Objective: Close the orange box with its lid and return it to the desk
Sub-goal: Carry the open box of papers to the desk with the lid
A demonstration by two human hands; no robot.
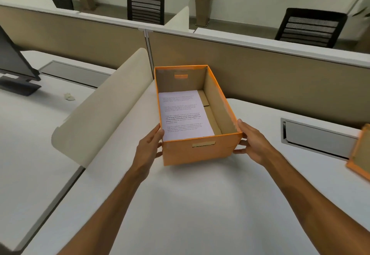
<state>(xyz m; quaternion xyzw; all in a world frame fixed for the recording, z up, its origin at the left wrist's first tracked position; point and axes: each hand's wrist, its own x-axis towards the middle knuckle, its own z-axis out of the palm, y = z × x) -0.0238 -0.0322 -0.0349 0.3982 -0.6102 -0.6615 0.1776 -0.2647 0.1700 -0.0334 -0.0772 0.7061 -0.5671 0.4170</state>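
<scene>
An open orange box (pixel 197 151) stands on the white desk (pixel 180 204), near the beige partition. A printed sheet of paper (pixel 185 115) lies flat inside it. My left hand (pixel 149 148) grips the box's near left corner. My right hand (pixel 253 144) grips its near right corner, thumb on the rim. The orange lid (pixel 359 155) lies at the right edge of the view, partly cut off, apart from the box.
A curved cream divider (pixel 100 104) rises to the left of the box. A beige partition (pixel 260 70) runs behind it. A metal cable tray (pixel 316 138) is set into the desk at right. A monitor (pixel 14 62) stands far left; a crumpled paper (pixel 69 96) lies nearby.
</scene>
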